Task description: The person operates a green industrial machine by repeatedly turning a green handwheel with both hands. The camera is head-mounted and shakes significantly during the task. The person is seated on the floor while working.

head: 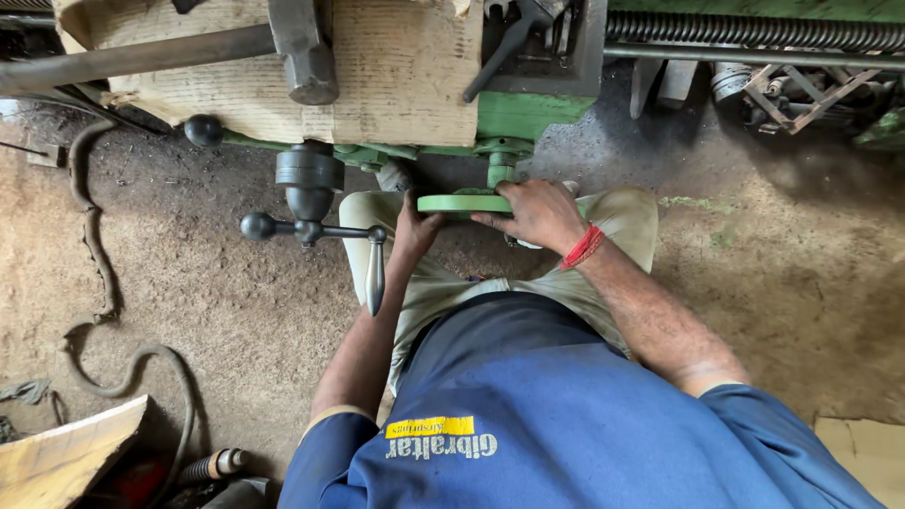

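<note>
Green handwheel [465,203] located at lower front of the green machine [528,113], just below its carriage. Left hand [415,231] clamped on the handwheel's left rim, fingers curled tight around the edge. Right hand [537,215] laid over the handwheel's right rim, fingers closed on it; red thread [583,247] at that wrist. Black crank handle [306,226] mounted just left of the handwheel, untouched. Cardboard sheet [396,75] draped above the handwheel. Hose [94,283] on floor, well left of the handwheel.
</note>
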